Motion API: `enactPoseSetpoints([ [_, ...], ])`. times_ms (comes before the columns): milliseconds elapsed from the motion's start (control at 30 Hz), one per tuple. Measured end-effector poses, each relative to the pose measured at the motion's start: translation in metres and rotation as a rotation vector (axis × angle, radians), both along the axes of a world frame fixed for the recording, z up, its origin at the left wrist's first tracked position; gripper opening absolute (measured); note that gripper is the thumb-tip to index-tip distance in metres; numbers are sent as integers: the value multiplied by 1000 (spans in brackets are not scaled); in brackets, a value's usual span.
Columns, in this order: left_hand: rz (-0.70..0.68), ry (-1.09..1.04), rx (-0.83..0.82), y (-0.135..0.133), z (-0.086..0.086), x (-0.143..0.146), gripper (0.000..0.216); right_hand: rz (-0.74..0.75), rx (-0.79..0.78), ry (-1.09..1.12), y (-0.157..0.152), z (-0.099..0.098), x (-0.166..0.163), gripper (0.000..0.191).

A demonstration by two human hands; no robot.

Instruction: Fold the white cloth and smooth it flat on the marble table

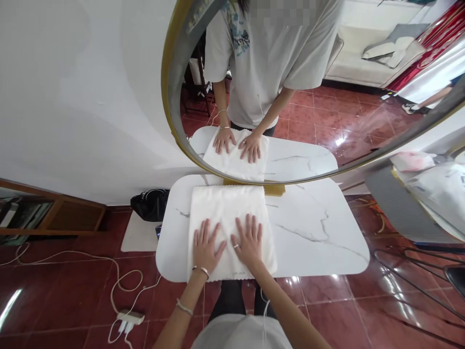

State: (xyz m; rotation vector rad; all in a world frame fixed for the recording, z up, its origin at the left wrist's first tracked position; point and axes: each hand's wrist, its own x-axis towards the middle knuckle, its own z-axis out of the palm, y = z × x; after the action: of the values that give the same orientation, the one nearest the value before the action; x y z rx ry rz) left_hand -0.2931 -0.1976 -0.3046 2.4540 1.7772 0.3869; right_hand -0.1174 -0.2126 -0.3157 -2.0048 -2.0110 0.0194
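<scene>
A white towel (pixel 227 206) lies folded flat on the left half of a white marble table (pixel 312 232). My left hand (pixel 206 247) rests palm down on the near part of the towel, fingers spread. Beside it, my right hand (pixel 249 240) also lies flat on the towel, fingers stretched out, a ring on one finger. Neither hand holds anything. A round gold-framed mirror (pixel 170 111) stands at the table's far edge and shows the same towel and hands reflected.
A black bag (pixel 150 203) sits on the red tiled floor left of the table. A white power strip (pixel 130 317) with cables lies at the lower left. A wooden shelf (pixel 54 213) runs along the left wall. Black chair legs (pixel 417 281) stand at right.
</scene>
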Motion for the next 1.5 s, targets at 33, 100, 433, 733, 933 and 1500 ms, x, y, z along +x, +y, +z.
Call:
enactPoseSetpoints([
  [33,5,0,-2,0,0,-4,58,4,5,11,1,-1,-7,65],
  [100,27,-4,-12,-2,0,-1,55,9,12,24,0,-2,-12,63],
  [433,-37,-80,-32,-17,-2,96,54,-86,112,168,-16,-9,50,52],
  [733,90,-104,1,-9,7,33,47,78,122,116,51,-2,18,62],
  [933,153,-120,-16,80,13,6,49,47,101,65,75,-2,-19,63],
  [1500,123,-40,-81,211,8,-28,54,8,10,4,193,0,-64,54],
])
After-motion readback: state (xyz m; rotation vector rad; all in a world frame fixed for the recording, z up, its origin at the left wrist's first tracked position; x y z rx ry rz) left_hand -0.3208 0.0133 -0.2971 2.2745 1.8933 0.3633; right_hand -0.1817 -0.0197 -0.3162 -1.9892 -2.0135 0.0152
